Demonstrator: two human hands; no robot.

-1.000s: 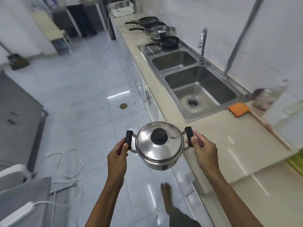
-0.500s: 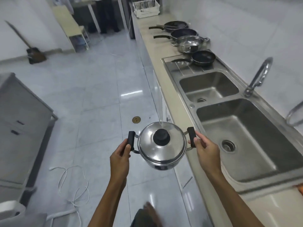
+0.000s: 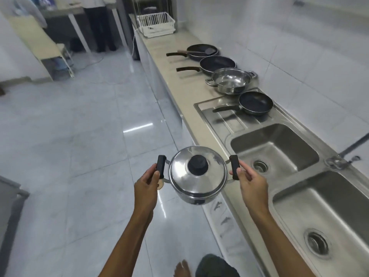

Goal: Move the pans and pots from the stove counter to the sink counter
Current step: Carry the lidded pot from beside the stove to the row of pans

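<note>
I carry a lidded steel pot (image 3: 197, 176) with a black knob over the floor, beside the counter's front edge. My left hand (image 3: 146, 183) grips its left black handle and my right hand (image 3: 250, 181) grips the right one. Farther along the beige sink counter (image 3: 173, 62) stand a small black frying pan (image 3: 255, 103) on the draining board, an open steel pot (image 3: 230, 80), a black frying pan (image 3: 216, 64) and another black pan (image 3: 201, 51) with a spatula lying in it.
A steel double sink (image 3: 273, 148) with a tap (image 3: 343, 154) runs along my right. A white dish rack (image 3: 156, 25) stands at the counter's far end. The tiled floor (image 3: 79, 136) stretches to the left. A person's legs (image 3: 101, 27) show by a far table.
I have walked forward along the counter with the pot held in both hands. The sinks have slid nearer and to my right, and the row of pans is closer.
</note>
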